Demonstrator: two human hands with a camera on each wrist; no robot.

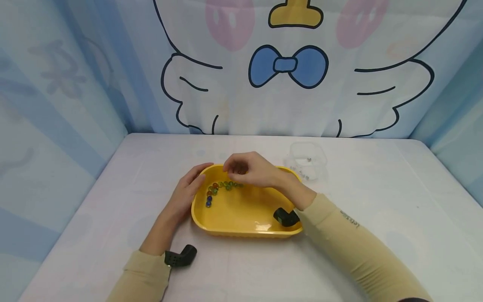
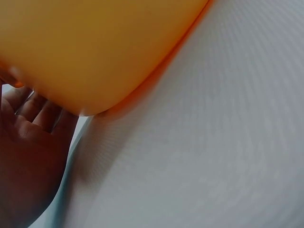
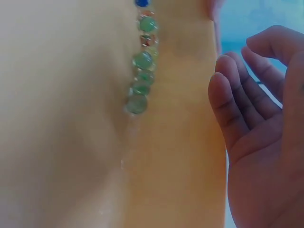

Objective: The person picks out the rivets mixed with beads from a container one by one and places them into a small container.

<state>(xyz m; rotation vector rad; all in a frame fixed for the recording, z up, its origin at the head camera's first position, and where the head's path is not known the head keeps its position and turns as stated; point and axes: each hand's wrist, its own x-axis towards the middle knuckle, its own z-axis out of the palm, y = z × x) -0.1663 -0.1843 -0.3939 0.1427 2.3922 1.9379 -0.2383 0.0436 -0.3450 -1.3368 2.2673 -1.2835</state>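
Observation:
A yellow tray (image 1: 241, 218) lies on the table with several glass marbles (image 1: 228, 184) inside. Green, amber and blue marbles run in a curved line along its far and left sides; in the right wrist view, green marbles (image 3: 141, 61) line up beside the tray wall. My left hand (image 1: 186, 188) grips the left end, thumb at the rim and fingers outside; the left wrist view shows its fingers (image 2: 47, 114) against the tray's outer wall. Above the far rim, my right hand (image 1: 253, 170) hovers with fingers loosely bent. Nothing shows between them.
Behind the tray's right far corner stands a clear plastic box (image 1: 308, 157) with a few tiny pieces in or beside it. The white-covered table (image 1: 358, 180) ends at a printed curtain (image 1: 286, 109). Black wrist cameras (image 1: 182, 256) sit on both wrists.

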